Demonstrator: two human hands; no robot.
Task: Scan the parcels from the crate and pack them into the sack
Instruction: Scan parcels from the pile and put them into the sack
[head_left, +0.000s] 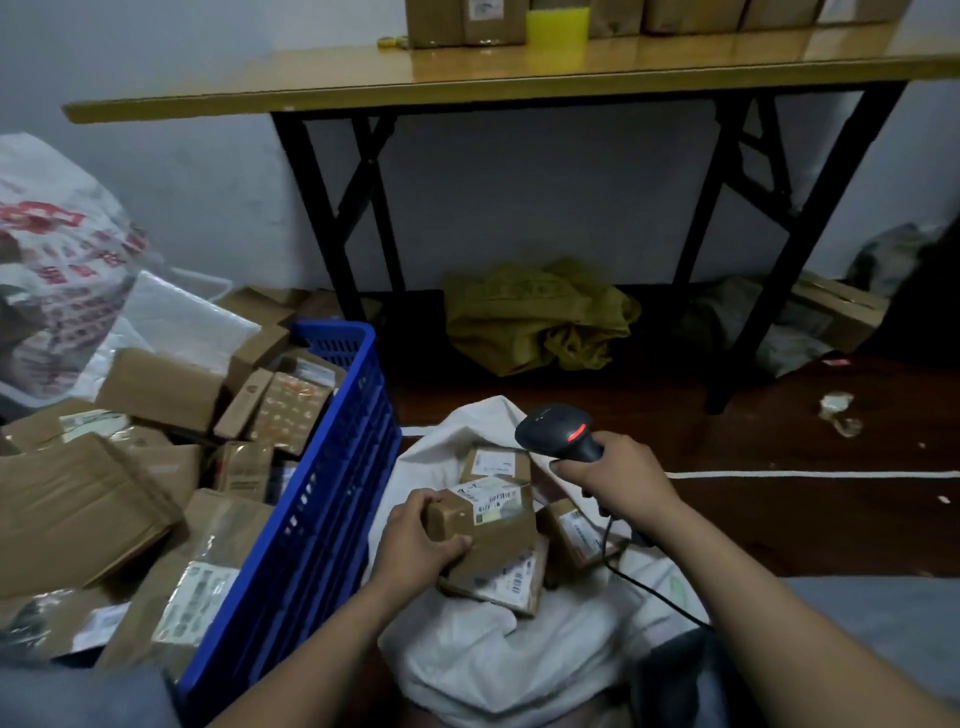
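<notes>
Head | floor (779, 525), folding table (363, 88) | left hand (415, 540) grips parcel (493, 525) | right hand (618, 478) grips scanner (561, 431)

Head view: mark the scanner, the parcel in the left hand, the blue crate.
scanner (555, 432), head view, top of its head.
held parcel (496, 538), head view, brown face below the label.
blue crate (317, 519), head view, side wall facing the sack.

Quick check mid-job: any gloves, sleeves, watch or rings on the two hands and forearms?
No gloves: the left hand and right hand are bare. Both forearms are uncovered as far as the frame's edge, so no sleeve shows. No watch, ring or wristband is visible.
</notes>
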